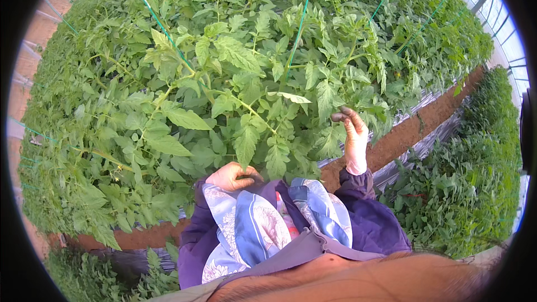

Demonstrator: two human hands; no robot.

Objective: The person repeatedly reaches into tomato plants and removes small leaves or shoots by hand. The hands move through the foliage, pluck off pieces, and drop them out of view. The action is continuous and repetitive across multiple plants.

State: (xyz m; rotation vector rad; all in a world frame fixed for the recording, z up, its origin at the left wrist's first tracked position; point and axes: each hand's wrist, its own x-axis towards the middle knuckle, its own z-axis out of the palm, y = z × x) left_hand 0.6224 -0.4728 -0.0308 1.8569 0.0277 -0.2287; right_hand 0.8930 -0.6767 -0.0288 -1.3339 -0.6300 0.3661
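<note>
Dense tomato plants fill the view before me. My right hand (355, 140) is raised at the right edge of the foliage, its stained fingers bent beside a hanging tomato leaf (325, 100). I see nothing held in it, and a small gap shows near the thumb. Low in front of my chest, my left hand (233, 177) is curled with its fingertips partly hidden; whether it grips anything cannot be made out. A drooping leaf (246, 142) hangs just above it. Between the hands, a tomato stem (251, 110) slants down to the right.
Green support strings (303, 19) run upward from the plants. A brown soil path (423, 123) edged with silvery plastic mulch (388, 172) separates this row from another plant row (453, 193). My blue-white scarf (251, 222) hangs near my hands. Greenhouse framing (482, 0) stands at upper right.
</note>
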